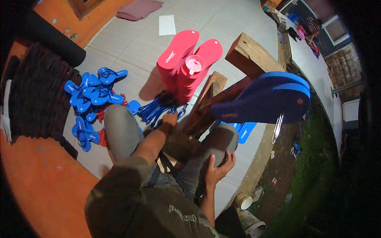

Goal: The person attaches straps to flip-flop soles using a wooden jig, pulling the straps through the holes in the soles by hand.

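My left hand (170, 119) is at a bundle of dark blue sandal straps (152, 111) on the floor, its fingers closed on a strap at the right end. Behind the straps stand two tall stacks of pink sandal soles (174, 51), with a small clear cup (195, 64) on top. My right hand (222, 169) rests by my right knee, fingers apart, holding nothing. Above that knee, blue sandal soles (262, 97) lie one over another at a wooden stand (248, 55). A thin metal hook (278, 129) hangs below their right end.
Finished blue sandals (99, 95) lie heaped left of my legs. Beyond them stand a dark stack of sheets (37, 95) and a black roll (51, 37) along the orange wall. The tiled floor drops at right to dirt and grass (309, 166). A pale cup (243, 201) sits near that edge.
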Demonstrator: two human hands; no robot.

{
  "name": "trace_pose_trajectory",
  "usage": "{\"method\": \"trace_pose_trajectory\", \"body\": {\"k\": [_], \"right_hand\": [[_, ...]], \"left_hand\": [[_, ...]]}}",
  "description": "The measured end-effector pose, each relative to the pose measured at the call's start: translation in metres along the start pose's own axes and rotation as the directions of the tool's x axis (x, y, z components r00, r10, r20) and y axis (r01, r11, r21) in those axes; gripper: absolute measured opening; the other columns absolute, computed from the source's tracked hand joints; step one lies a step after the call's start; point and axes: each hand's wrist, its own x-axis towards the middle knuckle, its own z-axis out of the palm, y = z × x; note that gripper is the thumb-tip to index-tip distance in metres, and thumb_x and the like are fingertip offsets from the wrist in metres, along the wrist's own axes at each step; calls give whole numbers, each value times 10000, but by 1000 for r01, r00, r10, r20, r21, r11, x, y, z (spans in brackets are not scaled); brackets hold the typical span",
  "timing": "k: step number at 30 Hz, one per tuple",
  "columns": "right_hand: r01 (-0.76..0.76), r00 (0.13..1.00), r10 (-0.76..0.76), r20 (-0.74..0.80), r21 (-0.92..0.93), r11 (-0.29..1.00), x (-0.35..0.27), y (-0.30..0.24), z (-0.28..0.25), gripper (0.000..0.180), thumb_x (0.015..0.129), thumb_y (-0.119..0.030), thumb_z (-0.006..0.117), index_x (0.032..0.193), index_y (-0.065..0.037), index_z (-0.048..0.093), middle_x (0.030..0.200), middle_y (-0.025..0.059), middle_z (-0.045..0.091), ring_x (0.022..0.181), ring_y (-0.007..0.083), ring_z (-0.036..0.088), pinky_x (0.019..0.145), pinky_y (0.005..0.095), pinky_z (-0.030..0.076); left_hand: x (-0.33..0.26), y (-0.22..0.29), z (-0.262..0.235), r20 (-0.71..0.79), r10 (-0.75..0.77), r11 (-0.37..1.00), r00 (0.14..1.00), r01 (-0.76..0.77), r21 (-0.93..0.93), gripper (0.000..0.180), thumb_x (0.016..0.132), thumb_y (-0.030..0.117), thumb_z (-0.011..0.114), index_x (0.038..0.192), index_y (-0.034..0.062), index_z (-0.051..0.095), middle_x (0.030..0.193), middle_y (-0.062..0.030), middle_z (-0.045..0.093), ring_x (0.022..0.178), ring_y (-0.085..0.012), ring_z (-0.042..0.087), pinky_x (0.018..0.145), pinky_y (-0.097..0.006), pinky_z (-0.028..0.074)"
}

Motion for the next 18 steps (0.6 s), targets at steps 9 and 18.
{"method": "trace_pose_trajectory", "body": {"k": [9,18], "right_hand": [[-19,1000,19,8,-27,999,-1,1,0,478,722,-181,655,1134,-24,471,1260,182,340,1176,348,338,964,429,308],[12,1000,-13,-13,-16,1000,-8,6,-7,477,717,-176,661,1127,-26,468,1255,179,353,1170,348,343,958,429,308]], "left_hand": [[-21,-2,-33,-108,110,987,988,-122,-108,120,695,112,503,713,56,607,756,-176,607,758,-323,608,650,-404,493],[-57,27,-127,505,304,897,808,-422,135,231,682,128,589,885,37,648,950,-203,611,902,-318,602,733,-420,488]]}}
